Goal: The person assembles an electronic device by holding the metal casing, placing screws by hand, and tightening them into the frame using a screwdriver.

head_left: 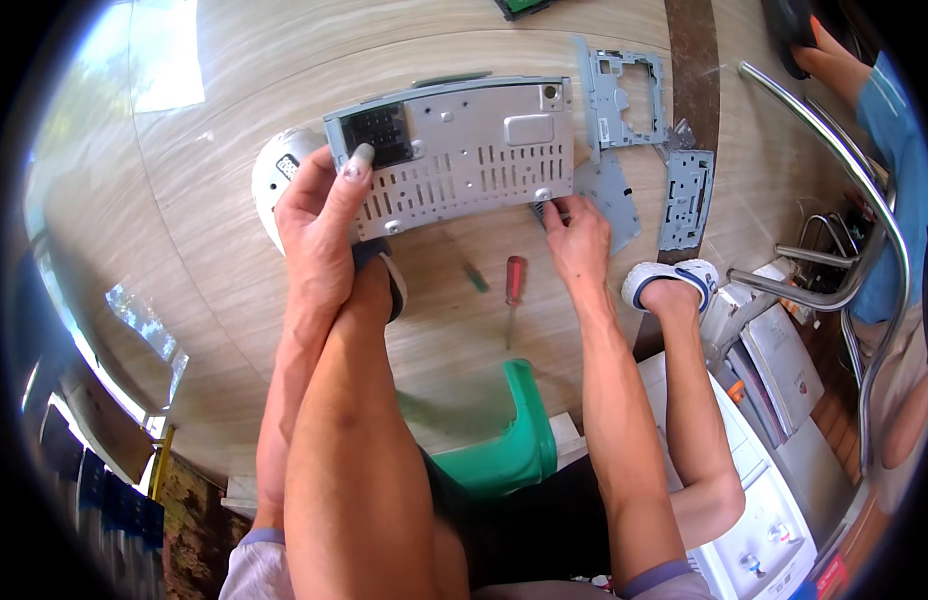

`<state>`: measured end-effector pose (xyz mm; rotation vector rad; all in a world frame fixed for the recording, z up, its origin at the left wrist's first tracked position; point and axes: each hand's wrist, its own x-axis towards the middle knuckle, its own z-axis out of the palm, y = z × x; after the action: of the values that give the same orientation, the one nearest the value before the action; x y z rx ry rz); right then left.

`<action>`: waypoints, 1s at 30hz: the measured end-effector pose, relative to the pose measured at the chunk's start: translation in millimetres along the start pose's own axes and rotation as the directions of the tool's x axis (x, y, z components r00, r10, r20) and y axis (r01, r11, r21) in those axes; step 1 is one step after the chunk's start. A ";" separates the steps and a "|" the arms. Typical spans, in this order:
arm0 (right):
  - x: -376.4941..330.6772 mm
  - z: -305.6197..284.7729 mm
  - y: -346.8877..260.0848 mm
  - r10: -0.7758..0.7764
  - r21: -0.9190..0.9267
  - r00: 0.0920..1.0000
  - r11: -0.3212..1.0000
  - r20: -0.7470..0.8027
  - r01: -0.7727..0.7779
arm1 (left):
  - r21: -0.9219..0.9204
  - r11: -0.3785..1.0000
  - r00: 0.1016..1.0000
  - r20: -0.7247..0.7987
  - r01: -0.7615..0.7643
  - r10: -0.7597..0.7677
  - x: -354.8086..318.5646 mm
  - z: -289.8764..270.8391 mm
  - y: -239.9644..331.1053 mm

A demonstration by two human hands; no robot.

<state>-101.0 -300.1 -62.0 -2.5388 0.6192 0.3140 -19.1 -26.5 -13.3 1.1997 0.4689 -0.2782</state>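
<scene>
Head view: left hand [322, 215] is clamping the case [474, 150] above the floor [204, 300]; right hand [576, 240] is curling at its lower edge, hold unclear — a weak left grip could be letting it drop.

Bright daylight is coming from the left of the left fingers [309, 182], washing white glare over the marbled floor [204, 260] beyond them. Between them and the right fingers [569, 212], the slotted metal chassis [456, 160] is showing crisply. Right of those, a chrome chair tube [812, 126] is gleaming and bowing with fisheye distortion, the outermost edges blurring into black.
</scene>
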 end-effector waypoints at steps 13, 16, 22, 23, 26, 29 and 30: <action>3.3 5.7 -6.4 0.000 -0.128 1.000 0.992 -0.029 -0.004 | -0.024 0.999 1.000 0.008 0.027 -0.027 -0.9 1.0 2.0; 4.2 6.8 -8.8 -0.037 -0.144 0.999 0.989 -0.022 0.034 | -0.004 1.000 0.999 0.014 0.031 -0.031 -0.5 -2.0 3.3; 2.3 3.1 -2.5 -0.063 -0.113 0.998 0.992 0.001 0.063 | -0.088 0.995 0.997 0.066 0.057 -0.051 -2.2 3.5 4.7; 2.2 2.9 -1.6 -0.045 -0.069 0.999 0.997 -0.002 0.045 | -0.089 0.995 0.997 0.059 0.049 -0.044 -2.6 3.5 5.6; 0.7 3.9 -0.1 0.007 0.005 1.000 1.000 0.009 -0.008 | -0.084 0.994 0.995 0.068 0.073 -0.068 -3.1 -0.2 4.5; -0.7 4.4 7.2 0.039 0.059 0.999 0.998 -0.037 -0.037 | -0.092 0.993 0.996 0.070 0.069 -0.063 -3.0 2.2 5.0; -0.7 3.3 8.9 0.039 0.057 0.999 0.998 -0.036 -0.037 | -0.093 0.993 0.996 0.069 0.070 -0.064 -3.1 2.3 5.8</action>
<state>-106.3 -305.0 -68.2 -2.4858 0.6816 0.2599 -18.8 -26.7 -6.3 1.0798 0.4605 -0.3486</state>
